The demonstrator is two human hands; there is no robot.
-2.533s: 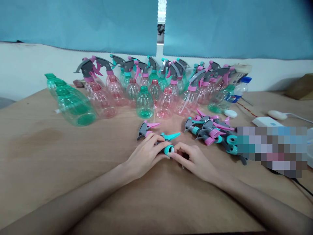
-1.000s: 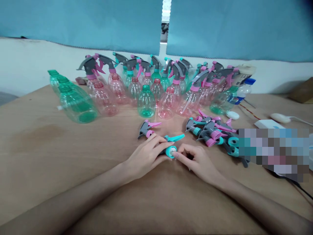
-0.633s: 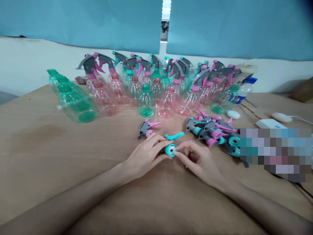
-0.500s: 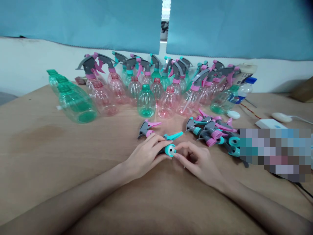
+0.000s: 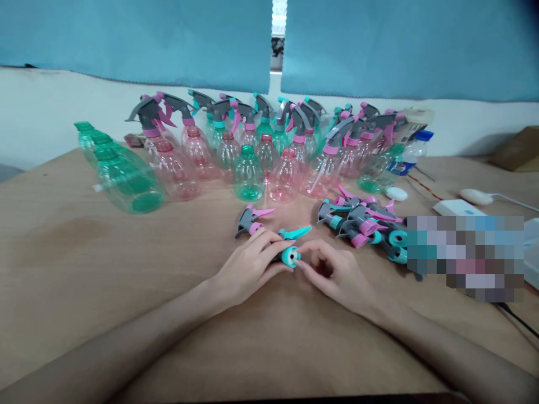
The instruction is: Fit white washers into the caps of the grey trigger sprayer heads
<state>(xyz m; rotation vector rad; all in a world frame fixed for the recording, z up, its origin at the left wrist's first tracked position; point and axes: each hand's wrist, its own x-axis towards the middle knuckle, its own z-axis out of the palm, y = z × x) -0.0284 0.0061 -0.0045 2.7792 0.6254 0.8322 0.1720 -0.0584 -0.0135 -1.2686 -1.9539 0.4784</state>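
Observation:
My left hand [image 5: 249, 262] is closed around a grey spray trigger head [image 5: 291, 256] that lies on its side. Its teal collar faces me, showing a white inner ring with a dark hole, and its teal lever sticks out above my fingers. At the collar's right edge, the thumb and index finger of my right hand [image 5: 337, 275] are pinched together. Whatever small thing lies between those fingertips, I cannot make out. Just beyond my left fingers rests another trigger head [image 5: 249, 220], grey with a pink collar and lever.
A pile of trigger heads [image 5: 364, 224] lies to the right. Behind stand several green bottles [image 5: 249, 177] and pink bottles [image 5: 284, 179], many with trigger heads on. A blue-capped bottle [image 5: 415, 151], a white oval object [image 5: 396, 194] and a white box [image 5: 458, 208] sit farther right.
The whole view has shifted slightly. My right fingertips stay at the collar of the trigger head, and my left hand keeps its hold.

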